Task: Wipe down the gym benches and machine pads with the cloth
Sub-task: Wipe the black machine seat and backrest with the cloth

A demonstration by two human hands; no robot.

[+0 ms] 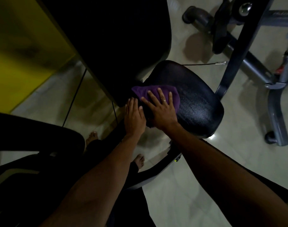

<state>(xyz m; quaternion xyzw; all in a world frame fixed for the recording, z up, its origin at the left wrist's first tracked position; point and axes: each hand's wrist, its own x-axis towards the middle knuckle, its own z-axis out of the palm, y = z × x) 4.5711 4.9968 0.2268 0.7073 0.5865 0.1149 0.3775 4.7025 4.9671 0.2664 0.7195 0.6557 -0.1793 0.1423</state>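
Head view looks down on the purple cloth [140, 92], which lies bunched on the far-left part of a black seat pad [197, 105], close to where that pad meets the larger dark back pad [123, 38] above it. Your right hand [161, 112] lies flat on top of the cloth, its fingers [161, 95] straight and spread, pressing the fabric onto the pad rather than curling round it; a ring [164, 100] shows on one of them. Your left hand [134, 118] sits just beside it on the pad's left edge, fingers straight and together, holding nothing and seemingly steadying the seat.

As for progress, you look to be partway through this one seat. The right and near parts of the pad catch a speckled sheen, but whether that is dampness from wiping or just the vinyl's grain in the light cannot be told. The cloth covers only the far-left corner, so the rest of the surface needs a pass if it hasn't had one. The back pad is too dark to judge and probably has yet to be done.

Further out, a grey machine frame [254, 66] stands on the pale tiled floor [205, 177] at the far right, a yellow panel [25, 54] fills the far left, and your bare feet [139, 161] show below the seat.
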